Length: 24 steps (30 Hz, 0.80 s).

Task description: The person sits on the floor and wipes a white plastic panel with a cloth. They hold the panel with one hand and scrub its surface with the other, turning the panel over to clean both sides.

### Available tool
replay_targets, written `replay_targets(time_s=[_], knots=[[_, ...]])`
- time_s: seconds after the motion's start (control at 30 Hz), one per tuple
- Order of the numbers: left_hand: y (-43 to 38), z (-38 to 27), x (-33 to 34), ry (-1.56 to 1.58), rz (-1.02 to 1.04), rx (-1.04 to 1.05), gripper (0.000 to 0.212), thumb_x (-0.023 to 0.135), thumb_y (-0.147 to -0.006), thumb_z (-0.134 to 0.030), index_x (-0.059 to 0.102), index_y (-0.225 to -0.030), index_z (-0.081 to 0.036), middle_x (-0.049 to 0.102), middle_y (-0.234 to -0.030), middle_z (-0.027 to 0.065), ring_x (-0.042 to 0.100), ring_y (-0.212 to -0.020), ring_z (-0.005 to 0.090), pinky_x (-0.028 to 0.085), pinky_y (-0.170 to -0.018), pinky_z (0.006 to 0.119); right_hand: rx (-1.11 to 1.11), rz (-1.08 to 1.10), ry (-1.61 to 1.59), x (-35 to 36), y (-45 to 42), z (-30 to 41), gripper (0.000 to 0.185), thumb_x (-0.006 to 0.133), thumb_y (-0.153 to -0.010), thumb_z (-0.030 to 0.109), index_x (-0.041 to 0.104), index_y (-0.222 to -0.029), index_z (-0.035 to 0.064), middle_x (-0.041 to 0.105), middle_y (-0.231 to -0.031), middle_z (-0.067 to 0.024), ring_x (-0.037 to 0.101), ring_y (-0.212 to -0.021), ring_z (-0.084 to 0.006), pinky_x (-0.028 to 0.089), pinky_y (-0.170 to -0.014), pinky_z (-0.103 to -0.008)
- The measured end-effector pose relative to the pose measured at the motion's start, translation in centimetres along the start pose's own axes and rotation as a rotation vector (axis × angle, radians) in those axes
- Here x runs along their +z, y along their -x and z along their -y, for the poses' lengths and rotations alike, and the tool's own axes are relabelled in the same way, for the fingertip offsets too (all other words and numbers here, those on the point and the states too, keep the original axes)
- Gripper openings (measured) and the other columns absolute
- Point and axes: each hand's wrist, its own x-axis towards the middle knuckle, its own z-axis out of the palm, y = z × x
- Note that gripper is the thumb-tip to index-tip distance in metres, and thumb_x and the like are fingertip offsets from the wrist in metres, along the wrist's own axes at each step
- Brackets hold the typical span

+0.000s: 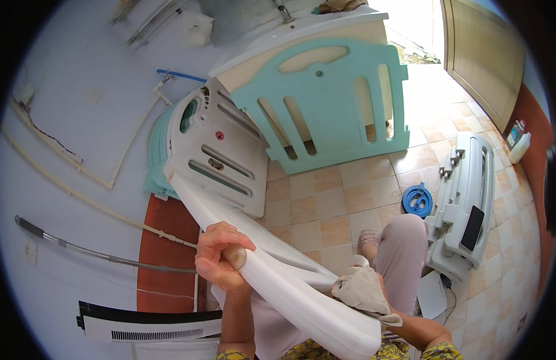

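A white plastic playpen panel point(278, 274) lies tilted across my lap. My left hand point(224, 261) curls around its upper edge at a rounded, stained end. In my right hand point(385, 288) is a bunched beige cloth point(361, 288), which rests against the panel near its lower right part. The cloth hides most of my right fingers. Beyond the panel, a stack of panels leans on the wall, with a dirty grey-white one point(233, 157) in front bearing brown marks. A mint-green panel point(323, 103) stands upright against the sink counter.
On the tiled floor, a blue plastic disc point(416, 200) lies beside white panels point(467, 180), which carry a black phone point(472, 228). Two bottles point(519, 146) stand by the right wall, near a wooden door point(485, 54). A metal pole point(111, 258) leans at left.
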Motion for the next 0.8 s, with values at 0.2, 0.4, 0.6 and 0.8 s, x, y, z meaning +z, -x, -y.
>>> replay_targets(time_s=[0.2, 0.4, 0.6, 0.8], knots=[[0.0, -1.7, 1.3, -0.043, -0.020, 0.009, 0.071, 0.019, -0.104, -0.050, 0.060, -0.079, 0.002, 0.058, -0.066, 0.0089, 0.054, -0.056, 0.0190, 0.045, -0.060, 0.030, 0.122, 0.037, 0.318, -0.6, -0.3, 2.2, 0.010, 0.062, -0.086, 0.015, 0.067, -0.085, 0.0069, 0.066, -0.084, -0.0058, 0.064, -0.079, -0.0201, 0.052, -0.073, -0.0343], [0.9, -2.8, 2.6, -0.088, 0.122, 0.082, 0.069, 0.017, -0.103, -0.054, 0.058, -0.081, -0.003, 0.058, -0.061, 0.0050, 0.051, -0.067, 0.0197, 0.044, -0.076, 0.034, 0.083, -0.109, -0.074, -2.2, 1.6, 1.0, 0.012, 0.057, -0.091, 0.015, 0.065, -0.088, 0.0051, 0.066, -0.086, -0.0066, 0.064, -0.080, -0.0204, 0.053, -0.075, -0.0339], [0.2, -0.4, 3.0, 0.189, -0.039, -0.096, 0.069, 0.014, -0.104, -0.053, 0.055, -0.078, -0.003, 0.057, -0.058, 0.0070, 0.049, -0.063, 0.0156, 0.039, -0.064, 0.027, 0.030, -0.199, -0.565, 0.5, 1.1, -3.9, 0.015, 0.053, -0.096, 0.014, 0.062, -0.091, 0.0034, 0.065, -0.087, -0.0074, 0.065, -0.082, -0.0207, 0.054, -0.076, -0.0335], [-1.7, 2.8, 0.6, 0.198, 0.046, -0.007, 0.063, 0.016, -0.104, -0.048, 0.053, -0.073, -0.005, 0.053, -0.050, 0.0059, 0.047, -0.052, 0.0176, 0.043, -0.076, 0.028, -0.212, -0.151, -0.017, 6.6, -0.3, -7.2, 0.018, 0.048, -0.101, 0.015, 0.060, -0.093, 0.0027, 0.065, -0.091, -0.0063, 0.065, -0.084, -0.0196, 0.054, -0.080, -0.0325]])
